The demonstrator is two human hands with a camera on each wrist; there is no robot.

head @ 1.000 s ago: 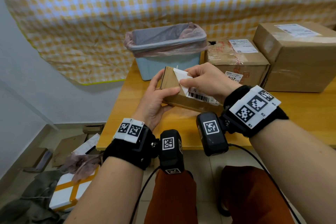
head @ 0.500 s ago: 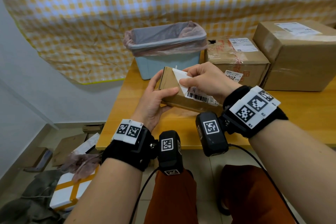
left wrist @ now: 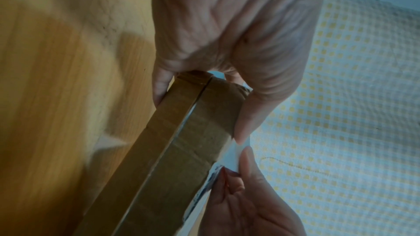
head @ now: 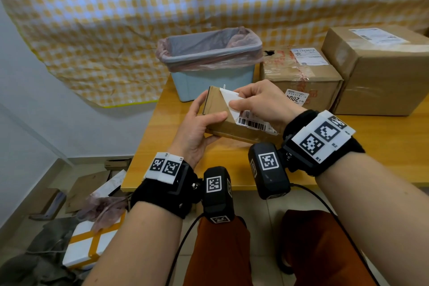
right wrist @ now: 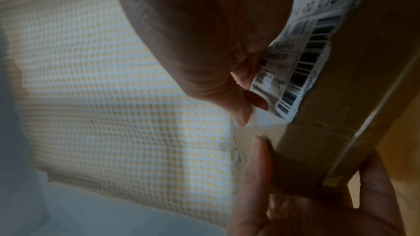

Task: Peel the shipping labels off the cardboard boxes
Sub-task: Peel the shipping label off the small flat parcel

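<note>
Cardboard box [head: 222, 121] sits gripped in our left hand [head: 197, 127] above the worktop [head: 371, 146]; our right hand [head: 262, 102] pinches its label's [head: 234, 107] lifted far-left corner.

Backdrop: I am seeing a hanging plastic sheet [head: 139, 18] showing a yellow-and-white check.
Box in hand: I am looking at a flat brown cardboard box [head: 217, 109], plain tan.
Label: its white paper shipping label [head: 251, 121] is showing black barcode stripes and black print, with the lifted corner blank white.
Bin: a pale blue plastic bin [head: 209, 81] is wearing a translucent pinkish liner [head: 239, 40].
Table: the wooden table [head: 383, 146] is glowing honey-yellow.
Wrist bands: I am noting black straps [head: 167, 195] carrying white tags with black square codes.
Trousers: rust-orange trousers [head: 220, 253] are showing below.
</note>
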